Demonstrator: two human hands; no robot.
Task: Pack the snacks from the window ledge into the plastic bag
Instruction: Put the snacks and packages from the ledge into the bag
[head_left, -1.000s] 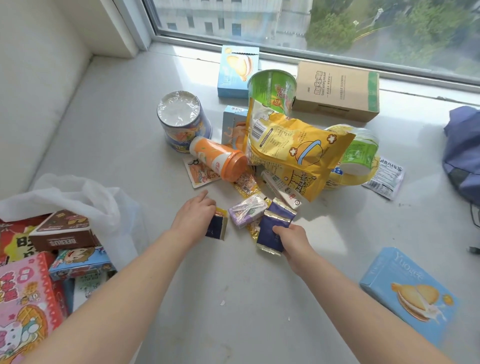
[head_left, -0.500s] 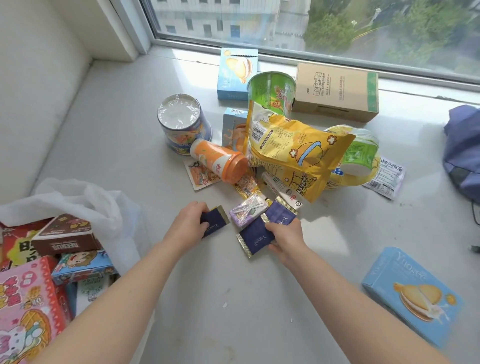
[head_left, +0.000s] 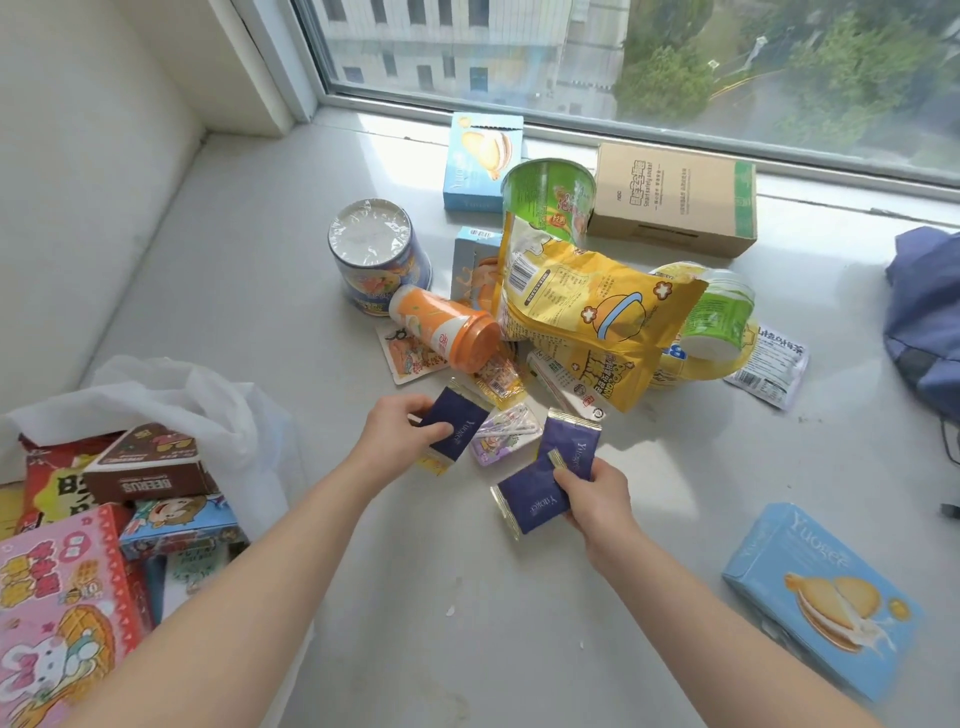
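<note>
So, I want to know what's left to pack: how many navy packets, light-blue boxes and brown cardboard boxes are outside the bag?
navy packets: 3, one in the left hand, two in the right hand
light-blue boxes: 3, one half hidden behind the yellow bag
brown cardboard box: 1
total: 7

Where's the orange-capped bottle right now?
Head view, centre of the ledge: the orange-capped bottle lies on its side between the blue cup and the yellow bag, beyond the left hand.
</note>
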